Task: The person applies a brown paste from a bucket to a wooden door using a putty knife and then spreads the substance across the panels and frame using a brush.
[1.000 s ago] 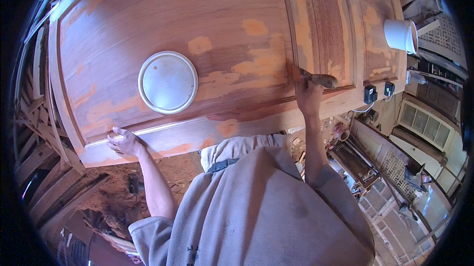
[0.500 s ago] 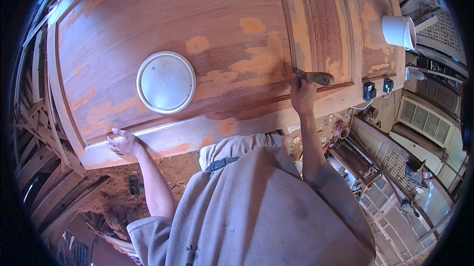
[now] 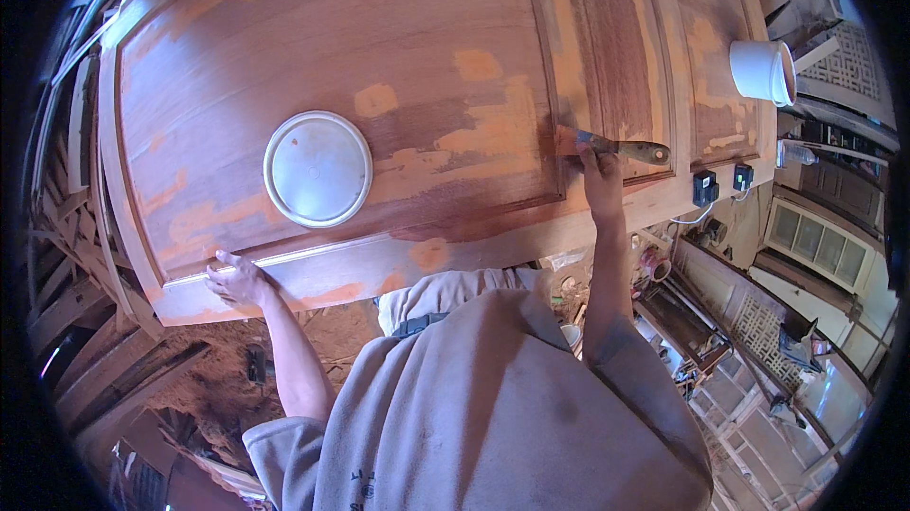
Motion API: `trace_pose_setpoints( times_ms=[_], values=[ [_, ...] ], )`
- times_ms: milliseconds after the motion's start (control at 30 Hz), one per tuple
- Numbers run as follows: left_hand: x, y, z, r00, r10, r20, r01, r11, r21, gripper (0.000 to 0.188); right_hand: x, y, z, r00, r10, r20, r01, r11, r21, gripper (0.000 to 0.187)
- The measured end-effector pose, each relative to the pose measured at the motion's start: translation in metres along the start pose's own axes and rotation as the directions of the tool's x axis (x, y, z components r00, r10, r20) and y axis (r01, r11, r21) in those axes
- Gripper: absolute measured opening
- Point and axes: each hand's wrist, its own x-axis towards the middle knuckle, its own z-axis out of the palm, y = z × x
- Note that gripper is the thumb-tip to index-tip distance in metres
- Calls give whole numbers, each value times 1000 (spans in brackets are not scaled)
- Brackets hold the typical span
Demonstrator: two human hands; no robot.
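Note:
A large wooden panelled door (image 3: 445, 9) lies flat before me, with orange filler patches and darker, wet-looking reddish areas. My right hand (image 3: 604, 177) grips a paintbrush (image 3: 637, 149) by the neck of its handle. The reddish tip rests against the moulding between the big panel and the narrow one, and the handle points right. Over the near left edge of the door, my left hand (image 3: 239, 281) lies with its fingers spread, holding nothing. A round white lid (image 3: 318, 170) sits on the big panel, between my hands and farther in.
A white bucket (image 3: 758, 72) stands at the door's far right. Two small black devices (image 3: 704, 189) with a white cable are on its near right edge. Stacked timber (image 3: 85, 293) crowds the left; sawdust (image 3: 223, 388) covers the ground. Frames and doors (image 3: 820, 236) lean at right.
My right hand and the paintbrush have shifted right, and the handle now points farther right. My left hand has stayed in place on the door's edge.

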Motion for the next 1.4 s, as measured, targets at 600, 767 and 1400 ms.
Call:
trace_pose_setpoints(
  times_ms=[600,767,1400],
  values=[
    [-1,0,0,1000,-19,10,19,1000,5,75,-16,-27,60,941,-327,81,266,573,-775,15],
    [-1,5,-1,1000,-16,15,17,1000,-16,75,4,6,24,1000,15,-21,-14,999,47,20],
    [-1,2,-3,999,-25,28,25,1000,-8,73,10,-30,59,926,-378,8,284,681,-675,18]
  ],
)
